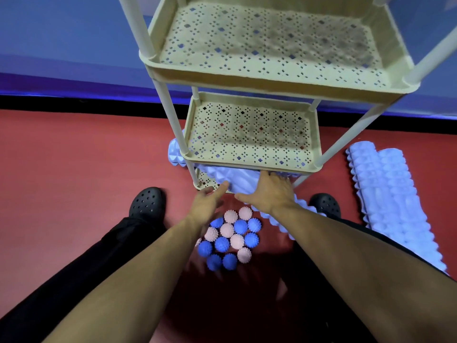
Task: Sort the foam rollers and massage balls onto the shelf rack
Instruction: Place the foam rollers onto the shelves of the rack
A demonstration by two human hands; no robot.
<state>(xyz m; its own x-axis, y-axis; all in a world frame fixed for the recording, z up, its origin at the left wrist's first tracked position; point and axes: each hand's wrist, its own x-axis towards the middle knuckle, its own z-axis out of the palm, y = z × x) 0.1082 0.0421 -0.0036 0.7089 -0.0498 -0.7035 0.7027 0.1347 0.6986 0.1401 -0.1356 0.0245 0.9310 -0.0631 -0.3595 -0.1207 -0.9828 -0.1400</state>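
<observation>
A cream shelf rack (249, 167) with perforated trays stands on the red floor. A pale blue ridged foam roller (235, 178) lies in its bottom tray, one end sticking out at the left. My left hand (210, 203) and my right hand (270, 191) reach to this roller with straight fingers and touch its near side. Below my hands, several spiky massage balls (231, 237), blue and pink, sit clustered on the floor. Another pale blue roller (282, 219) lies partly hidden under my right forearm.
Two pale blue foam rollers (388, 194) lie side by side on the floor at the right. My black shoes (148, 203) stand either side of the balls. A blue wall with a black skirting runs behind the rack. The upper trays (272, 78) hold nothing.
</observation>
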